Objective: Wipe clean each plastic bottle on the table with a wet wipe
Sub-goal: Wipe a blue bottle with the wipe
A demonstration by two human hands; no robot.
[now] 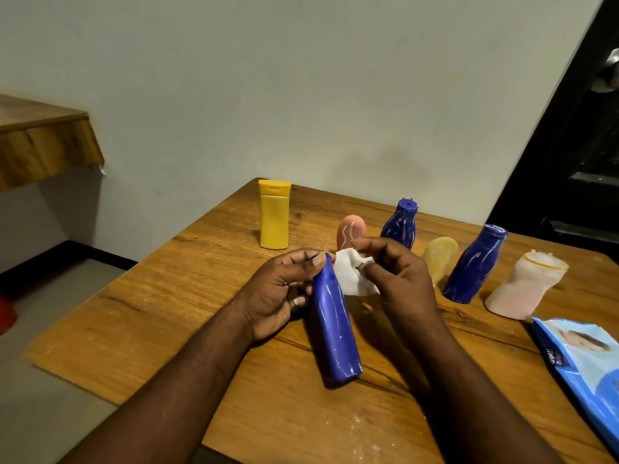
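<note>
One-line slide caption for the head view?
Left hand holds a blue bottle, right hand pinches a white wipe beside its upper end, over a wooden table.

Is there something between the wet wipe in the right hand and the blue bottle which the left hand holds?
Nothing visible stands between them. The wet wipe, pinched by the right hand, appears to lie against the upper side of the blue bottle. Only the left hand covers the bottle's top end.

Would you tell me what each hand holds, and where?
Left hand grips the blue bottle near its top; right hand pinches the wet wipe at its upper edge.
</note>
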